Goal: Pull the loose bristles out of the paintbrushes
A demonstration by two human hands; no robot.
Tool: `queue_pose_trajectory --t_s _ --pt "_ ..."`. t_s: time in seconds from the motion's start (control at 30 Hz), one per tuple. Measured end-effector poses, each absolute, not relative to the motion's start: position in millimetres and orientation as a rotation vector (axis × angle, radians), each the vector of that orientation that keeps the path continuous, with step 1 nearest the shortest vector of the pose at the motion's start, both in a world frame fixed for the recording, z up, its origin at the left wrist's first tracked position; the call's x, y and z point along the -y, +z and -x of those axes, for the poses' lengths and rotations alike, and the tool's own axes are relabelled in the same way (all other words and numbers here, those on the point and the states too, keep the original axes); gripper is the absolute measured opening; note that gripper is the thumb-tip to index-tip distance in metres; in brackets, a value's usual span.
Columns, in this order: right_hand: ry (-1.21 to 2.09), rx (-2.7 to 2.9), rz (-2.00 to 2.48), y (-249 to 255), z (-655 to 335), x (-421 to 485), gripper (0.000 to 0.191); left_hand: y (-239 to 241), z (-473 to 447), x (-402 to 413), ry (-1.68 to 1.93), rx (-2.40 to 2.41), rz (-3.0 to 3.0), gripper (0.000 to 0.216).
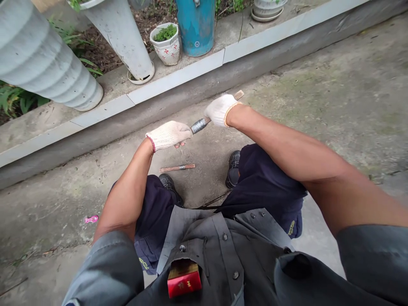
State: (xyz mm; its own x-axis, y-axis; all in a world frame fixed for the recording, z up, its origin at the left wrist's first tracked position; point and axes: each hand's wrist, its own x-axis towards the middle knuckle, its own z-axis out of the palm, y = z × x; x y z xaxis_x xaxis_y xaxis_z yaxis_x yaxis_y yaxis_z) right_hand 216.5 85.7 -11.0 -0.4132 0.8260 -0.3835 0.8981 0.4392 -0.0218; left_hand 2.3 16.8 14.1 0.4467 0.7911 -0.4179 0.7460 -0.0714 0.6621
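A wooden stick wound with grey wire (199,126) is held slantwise above the concrete between my hands. My left hand (170,135), in a white knitted glove with a red cuff, is closed at the near end of the winding. Bare fingertips show below that glove. My right hand (219,109), in a white glove with an orange cuff, grips the stick farther up, and the stick's bare wooden end sticks out past it. On the ground beneath lies a second, thinner wooden stick (177,168) with a little wire around its middle.
A low tiled ledge (178,79) runs across ahead, carrying tall white pots (117,38), a small flowered pot (166,44) and a blue container (196,27). A small pink object (92,219) lies on the concrete at left. My shoes stand either side below my hands.
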Motion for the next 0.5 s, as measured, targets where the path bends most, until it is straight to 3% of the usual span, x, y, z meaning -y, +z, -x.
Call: queue_pose_trajectory --t_s 0.13,0.5 --pt "-0.318 -2.383 -1.316 -3.0 -215.6 -74.2 0.016 16.9 -0.4 -16.7 0.074 -1.326 -1.909 0.023" --pt "-0.891 -2.593 -0.961 16.1 -246.7 -72.4 0.024 18.1 2.9 -17.5 0.246 -1.187 -1.725 0.022"
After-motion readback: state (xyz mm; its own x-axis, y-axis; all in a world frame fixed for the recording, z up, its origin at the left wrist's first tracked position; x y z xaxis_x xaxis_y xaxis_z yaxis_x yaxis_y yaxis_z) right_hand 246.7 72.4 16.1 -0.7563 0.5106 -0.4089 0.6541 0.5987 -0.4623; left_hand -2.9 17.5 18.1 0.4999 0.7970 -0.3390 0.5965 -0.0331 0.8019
